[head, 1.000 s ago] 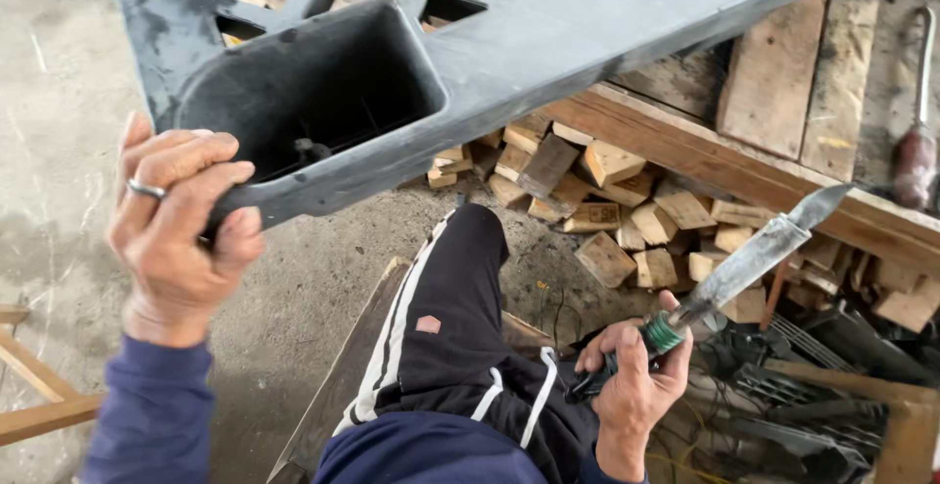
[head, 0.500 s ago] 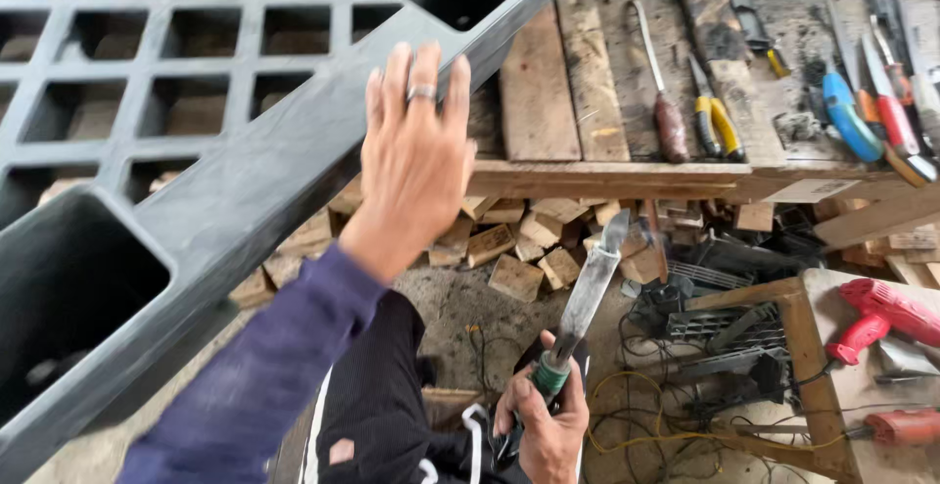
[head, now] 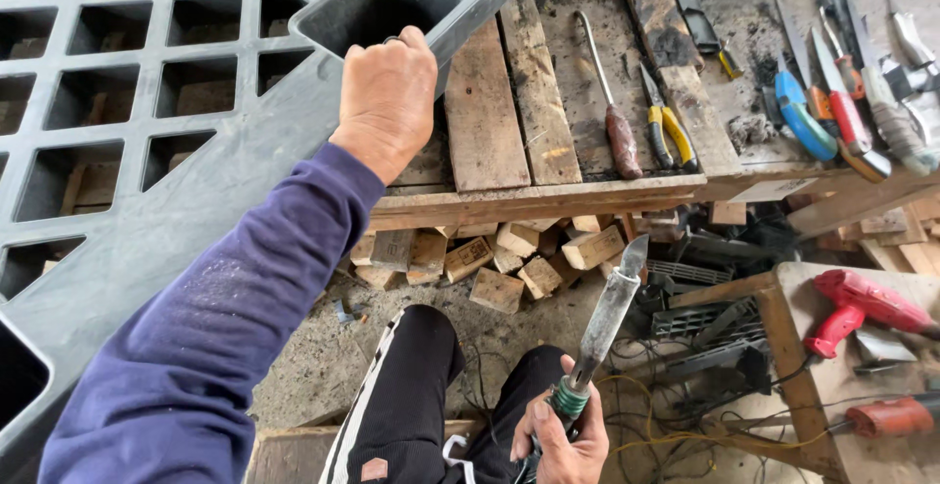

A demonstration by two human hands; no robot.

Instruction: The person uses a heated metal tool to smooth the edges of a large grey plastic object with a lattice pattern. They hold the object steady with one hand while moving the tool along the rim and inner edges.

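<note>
A big grey plastic pallet (head: 176, 141) with square openings fills the upper left, tilted up over a wooden workbench (head: 548, 190). My left hand (head: 387, 97) grips the pallet's edge beside a deep square leg pocket. Lower down, my right hand (head: 558, 435) holds the green handle of a long flat-bladed metal tool (head: 607, 313), its tip pointing up toward the wood blocks. My knees in black trousers (head: 411, 396) sit below.
On the workbench lie a screwdriver (head: 617, 132), yellow-handled pliers (head: 671, 122) and several hand tools (head: 832, 102). Cut wood blocks (head: 499, 254) are piled under it. A red power drill (head: 867, 308) rests on a small bench at right, over tangled cables (head: 685, 386).
My view has swung right and down. The pallet has shifted left, my left hand has slid further along its edge to the corner pocket, and the bladed tool stands more upright.
</note>
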